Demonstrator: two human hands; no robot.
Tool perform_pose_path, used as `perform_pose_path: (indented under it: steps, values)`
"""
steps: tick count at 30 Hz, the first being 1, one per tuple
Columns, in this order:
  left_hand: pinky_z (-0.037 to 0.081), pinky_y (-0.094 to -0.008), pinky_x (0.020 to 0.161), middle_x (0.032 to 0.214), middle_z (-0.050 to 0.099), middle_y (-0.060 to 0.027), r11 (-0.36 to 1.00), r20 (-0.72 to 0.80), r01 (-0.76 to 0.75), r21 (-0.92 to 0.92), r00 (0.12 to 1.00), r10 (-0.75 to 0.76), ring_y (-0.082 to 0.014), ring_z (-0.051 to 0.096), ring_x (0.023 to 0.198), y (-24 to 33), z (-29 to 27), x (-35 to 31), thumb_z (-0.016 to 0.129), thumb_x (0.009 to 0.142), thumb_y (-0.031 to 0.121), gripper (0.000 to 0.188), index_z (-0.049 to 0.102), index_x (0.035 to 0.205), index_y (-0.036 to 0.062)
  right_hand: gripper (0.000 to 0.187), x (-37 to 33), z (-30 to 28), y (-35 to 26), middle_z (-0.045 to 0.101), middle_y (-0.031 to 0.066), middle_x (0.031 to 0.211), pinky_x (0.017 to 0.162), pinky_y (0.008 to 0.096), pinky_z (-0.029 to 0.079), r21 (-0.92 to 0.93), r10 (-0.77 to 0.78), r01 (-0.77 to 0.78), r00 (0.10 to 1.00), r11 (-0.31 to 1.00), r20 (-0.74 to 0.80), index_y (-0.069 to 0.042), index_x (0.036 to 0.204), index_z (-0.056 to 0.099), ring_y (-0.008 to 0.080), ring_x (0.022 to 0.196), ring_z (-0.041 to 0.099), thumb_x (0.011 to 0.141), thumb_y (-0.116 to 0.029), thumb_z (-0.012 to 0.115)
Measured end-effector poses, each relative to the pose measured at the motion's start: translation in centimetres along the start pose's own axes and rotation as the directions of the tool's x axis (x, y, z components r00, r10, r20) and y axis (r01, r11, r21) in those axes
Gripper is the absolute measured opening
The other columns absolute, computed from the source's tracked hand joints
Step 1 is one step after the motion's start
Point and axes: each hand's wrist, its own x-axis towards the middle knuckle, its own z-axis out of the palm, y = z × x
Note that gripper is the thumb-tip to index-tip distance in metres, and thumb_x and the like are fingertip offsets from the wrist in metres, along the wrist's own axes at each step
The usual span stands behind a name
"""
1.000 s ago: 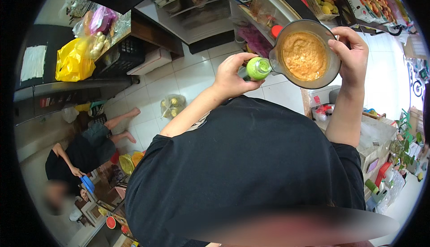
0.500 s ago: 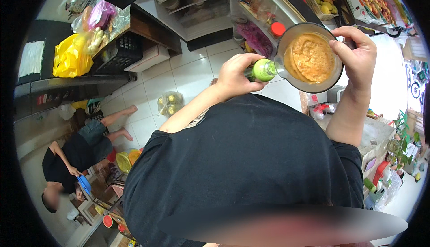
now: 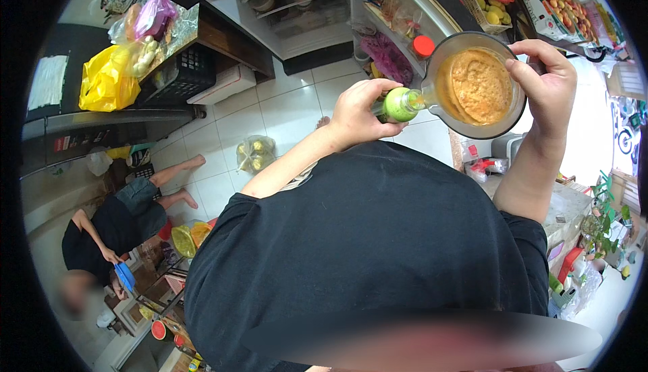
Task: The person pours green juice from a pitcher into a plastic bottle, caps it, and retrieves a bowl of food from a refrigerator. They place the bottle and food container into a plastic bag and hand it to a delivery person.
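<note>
My left hand (image 3: 358, 112) grips a small green bottle (image 3: 399, 105), tipped sideways so its neck touches the rim of a clear jug. My right hand (image 3: 545, 82) holds that jug (image 3: 451, 119) by its right side, at chest height. The jug is filled with a thick orange paste (image 3: 476, 85). My black shirt (image 3: 378, 250) fills the lower middle of the view and hides everything beneath it.
An open fridge (image 3: 317, 8) with stocked door shelves stands ahead. Crates of fruit (image 3: 553, 1) sit at the upper right. A yellow bag (image 3: 104, 85) lies on a dark counter at left. Another person (image 3: 108, 227) in black crouches on the tiled floor at lower left.
Both hands rose slightly and shifted right together. The green bottle tilted further over until its neck met the jug's rim. The crouching person at left shifted a little.
</note>
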Motion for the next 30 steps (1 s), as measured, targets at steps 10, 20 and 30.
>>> perform_pose_path:
  steps: [10,20,30]
  values:
    - [0.054,-0.0339,0.078,0.098,0.068,-0.0063,1.000,-0.002,-0.001,-0.009,1.000,0.001,-0.0241,0.066,0.088,0.5,-0.1,0.5,0.086,0.057,0.020,0.055,0.062,0.105,0.0086,0.014,0.2,-0.3,-0.9,0.057,-0.0048,0.069,0.053,0.0178,0.032,-0.008,-0.004,0.004,1.000,1.000,-0.003,0.000,0.084,0.069,0.0011,0.059,0.043,0.071,-0.005,0.070]
    - [0.053,-0.0320,0.079,0.100,0.067,-0.0085,1.000,0.021,-0.005,-0.021,1.000,0.005,-0.0213,0.066,0.088,0.5,0.0,0.4,0.088,0.059,0.021,0.057,0.062,0.108,0.0064,0.016,0.0,-0.3,-1.1,0.057,-0.0048,0.069,0.054,0.0177,0.033,-0.001,-0.016,0.016,1.000,1.000,-0.007,0.000,0.085,0.070,0.0015,0.060,0.045,0.071,-0.007,0.071]
    - [0.054,-0.0321,0.074,0.095,0.067,-0.0054,0.995,0.022,0.003,-0.096,1.000,-0.001,-0.0216,0.065,0.082,1.1,-0.2,0.9,0.086,0.058,0.023,0.055,0.062,0.106,0.0094,0.015,-1.9,-0.3,0.0,0.055,-0.0049,0.066,0.051,0.0174,0.031,0.139,0.058,-0.043,0.992,0.989,-0.112,0.001,0.085,0.069,0.0014,0.056,0.042,0.070,-0.002,0.070]
